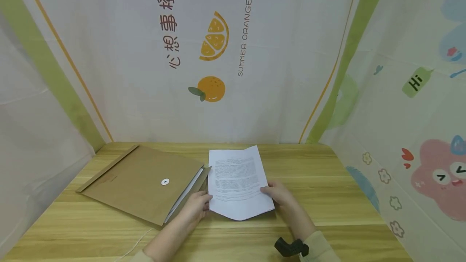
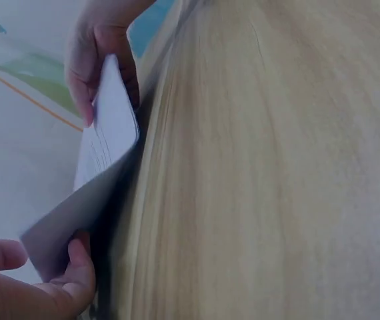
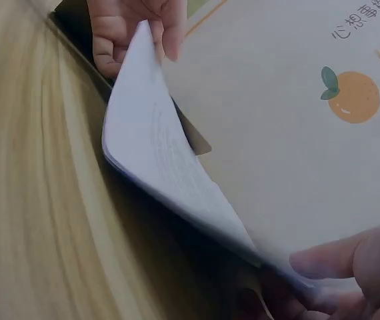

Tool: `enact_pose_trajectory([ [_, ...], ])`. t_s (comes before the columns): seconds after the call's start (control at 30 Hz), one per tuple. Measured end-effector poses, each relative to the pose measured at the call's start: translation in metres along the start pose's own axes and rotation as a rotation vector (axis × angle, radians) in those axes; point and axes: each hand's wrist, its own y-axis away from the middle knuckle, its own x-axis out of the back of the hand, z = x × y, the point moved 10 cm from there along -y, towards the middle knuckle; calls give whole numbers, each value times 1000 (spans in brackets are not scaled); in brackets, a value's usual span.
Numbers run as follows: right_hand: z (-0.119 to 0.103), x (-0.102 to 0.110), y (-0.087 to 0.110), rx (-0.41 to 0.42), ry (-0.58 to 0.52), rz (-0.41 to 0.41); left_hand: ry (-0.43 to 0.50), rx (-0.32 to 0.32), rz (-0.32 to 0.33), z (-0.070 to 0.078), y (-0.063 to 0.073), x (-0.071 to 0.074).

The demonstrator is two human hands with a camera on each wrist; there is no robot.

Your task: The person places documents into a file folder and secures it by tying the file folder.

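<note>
A thin stack of printed paper (image 1: 236, 183) is held by both hands just above the table, its near edge bowed downward in the middle. At its left edge my left hand (image 1: 198, 205) pinches the sheets, thumb on top and fingers beneath. My right hand (image 1: 280, 194) grips the right edge in the same way; the right wrist view shows that thumb (image 3: 330, 260) above the paper's edge. To the left lies a brown paper document envelope (image 1: 145, 181) with a round white button. White sheets (image 1: 183, 195) show in its open end, close to my left hand.
The wooden table (image 1: 327, 209) runs back to a white curtain (image 1: 276, 104) printed with oranges. A white string (image 1: 134, 246) trails from the envelope toward the front edge. A black strap (image 1: 291, 247) sits at my right wrist. Another printed curtain (image 1: 393, 116) hangs on the right.
</note>
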Motion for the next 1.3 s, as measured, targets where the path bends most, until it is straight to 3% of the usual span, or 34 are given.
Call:
enact_pose_trajectory([
  [0.2, -10, 12, 4, 51, -30, 67, -14, -37, -63, -3, -2, -3],
  [0.37, -26, 34, 8, 107, -75, 93, -1, -75, -124, 4, 0, -9],
  [0.47, -34, 42, 11, 144, -96, 10, 14, -98, -157, 14, 0, -11],
  [0.7, -51, 39, 26, 276, -170, -329, 69, -166, -175, 37, 0, -7],
  [0.83, -53, 39, 32, 290, -183, -399, 126, -181, -147, 44, -2, -1],
  [1.03, -53, 46, 28, 250, -253, -300, 227, -198, 5, 52, -3, 17],
  [1.17, -56, 48, 28, 210, -418, -215, 316, -214, 81, 56, -3, 27],
  [1.3, -59, 41, 30, 183, -566, -119, 402, -229, 113, 58, -2, 31],
])
